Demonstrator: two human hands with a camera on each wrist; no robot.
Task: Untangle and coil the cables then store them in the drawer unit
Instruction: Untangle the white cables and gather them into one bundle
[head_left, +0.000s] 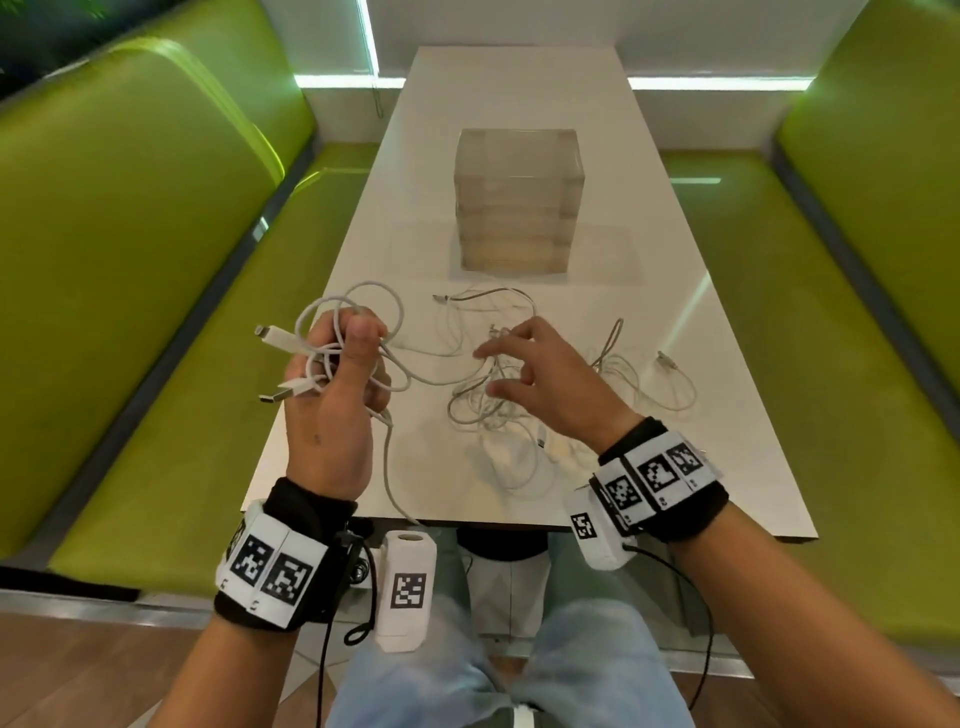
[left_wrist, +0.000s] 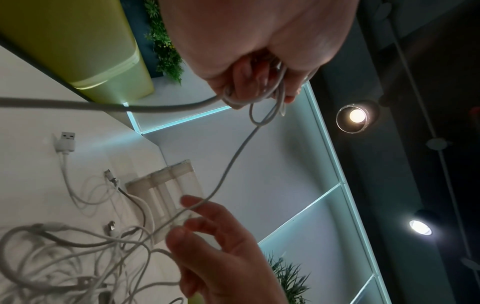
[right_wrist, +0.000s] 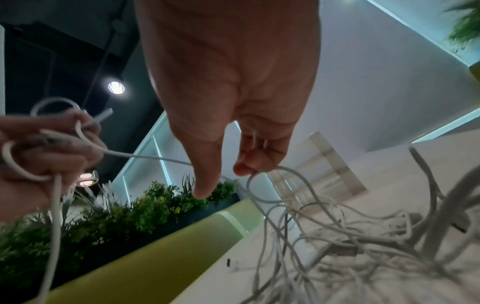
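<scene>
White charging cable (head_left: 358, 332) is half coiled in the left hand (head_left: 332, 395), fingers curled round its loops. The right hand (head_left: 540, 379), fingers loosely spread, lifts one strand; next, free that strand from the tangle (head_left: 498, 415) beneath them

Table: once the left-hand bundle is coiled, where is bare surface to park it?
Free: the table beyond the drawer unit, the strips either side of the unit, and the near-left corner under the left hand. Crowded: the tangle of cables under the right hand, spreading to the right edge.
</scene>
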